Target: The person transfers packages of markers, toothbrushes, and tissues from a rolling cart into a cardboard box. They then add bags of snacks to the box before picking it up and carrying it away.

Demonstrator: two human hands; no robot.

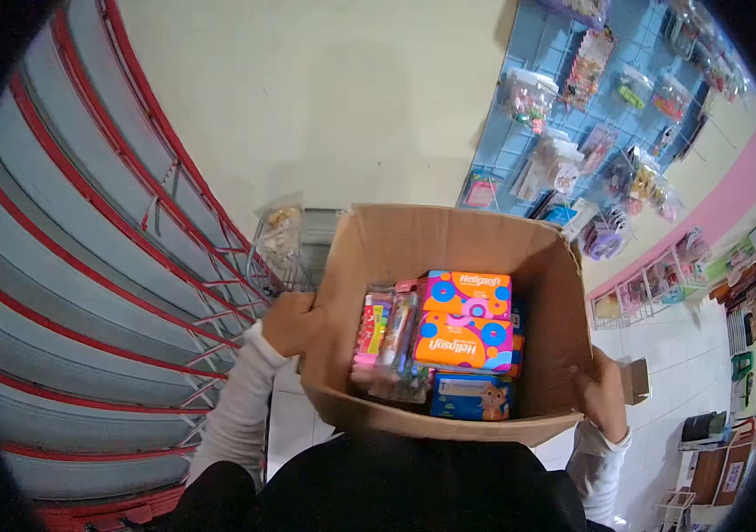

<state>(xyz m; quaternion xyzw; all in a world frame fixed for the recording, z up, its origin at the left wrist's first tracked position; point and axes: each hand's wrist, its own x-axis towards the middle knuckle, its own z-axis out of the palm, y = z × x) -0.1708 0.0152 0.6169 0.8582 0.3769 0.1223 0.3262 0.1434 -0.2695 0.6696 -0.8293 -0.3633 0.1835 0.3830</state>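
An open cardboard box [449,232] is held in front of my body, tilted so that its inside shows. My left hand [293,324] grips its left side, fingers partly hidden by the cardboard. On the right side, my right hand [602,395] holds the box wall near the lower corner. Inside lie two orange and purple tissue packs [465,341], one above the other in view. Below them is a blue pack with an animal picture [472,397]. Clear-wrapped colourful items [385,337] fill the left part of the box.
A red-framed metal shutter [94,239] runs along the left. Behind the box stands a wire rack [307,248] with a plastic bag [282,235]. Small packaged goods hang on a blue grid panel [564,53]. At the lower right are shelves [715,461] on the tiled floor [679,355].
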